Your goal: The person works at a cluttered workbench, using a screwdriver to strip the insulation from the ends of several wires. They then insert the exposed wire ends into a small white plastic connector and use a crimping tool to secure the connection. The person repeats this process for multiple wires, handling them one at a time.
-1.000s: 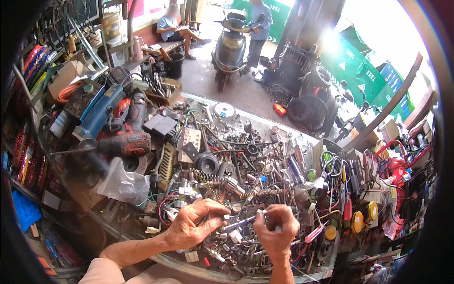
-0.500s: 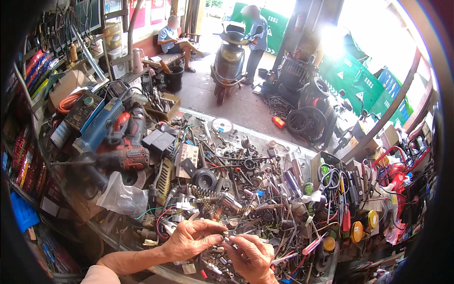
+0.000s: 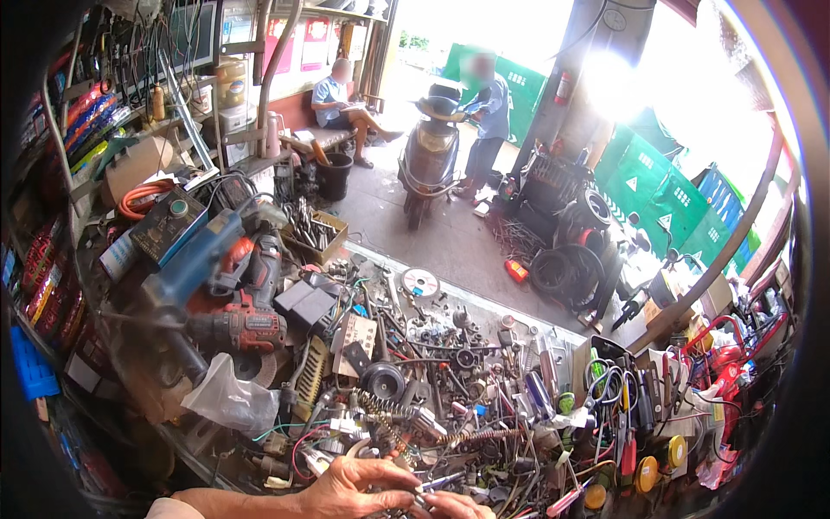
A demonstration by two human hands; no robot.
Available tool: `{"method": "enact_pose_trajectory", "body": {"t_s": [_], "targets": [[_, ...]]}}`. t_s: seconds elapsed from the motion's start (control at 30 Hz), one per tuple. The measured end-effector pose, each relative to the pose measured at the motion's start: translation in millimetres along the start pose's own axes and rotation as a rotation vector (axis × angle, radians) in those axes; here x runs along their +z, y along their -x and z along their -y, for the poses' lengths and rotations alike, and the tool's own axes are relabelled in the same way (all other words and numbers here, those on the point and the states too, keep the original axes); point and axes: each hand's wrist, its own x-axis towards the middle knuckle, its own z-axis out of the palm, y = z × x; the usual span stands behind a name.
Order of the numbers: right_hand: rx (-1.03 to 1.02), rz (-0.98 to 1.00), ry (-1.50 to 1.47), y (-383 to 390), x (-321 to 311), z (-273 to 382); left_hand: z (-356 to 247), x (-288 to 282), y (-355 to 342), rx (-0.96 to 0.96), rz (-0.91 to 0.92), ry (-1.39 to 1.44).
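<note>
Low in the view, my left hand (image 3: 359, 486) is closed in a pinch, its thumb and fingers around a small part too small to name. My right hand (image 3: 458, 506) meets it at the fingertips, also pinched on it, and is partly cut off by the lower edge. Both hands are above a workbench heaped with metal parts. Just beyond them lie a coil spring (image 3: 480, 435), a second spring joined to a metal body (image 3: 424, 421) and thin red and green wires.
At left are a red-black cordless drill (image 3: 251, 327), a blue power tool (image 3: 197, 255), a wire brush (image 3: 309, 374) and a clear plastic bag (image 3: 232, 394). Scissors and screwdrivers (image 3: 629, 441) stand at right. Beyond the bench are a scooter (image 3: 426, 164), two people and tires (image 3: 566, 272).
The view has tilted up, so the bench and both hands sit lower in the picture. My hands stay together at the fingertips; the right is now mostly cut off.
</note>
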Motion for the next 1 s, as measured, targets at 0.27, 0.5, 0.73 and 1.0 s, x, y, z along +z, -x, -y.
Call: {"method": "enact_pose_trajectory", "body": {"t_s": [0.27, 0.5, 0.73, 1.0], "targets": [[0.083, -0.003, -0.101, 5.0, 2.8, 0.5, -23.8, 4.6, 2.9, -0.208, -0.055, 0.136], [0.004, -0.024, -0.116, -3.4, 4.9, -8.0, -25.5, -0.2, -2.6, -0.197, -0.017, 0.083], [0.119, 0.067, -0.099, -10.3, -1.4, 1.4, -19.7, 1.6, -1.4, -0.074, -0.066, 0.054], [0.138, -0.045, -0.138, 0.4, 0.5, -5.8, -26.9, 14.6, 1.8, -0.212, -0.127, 0.183]]}}
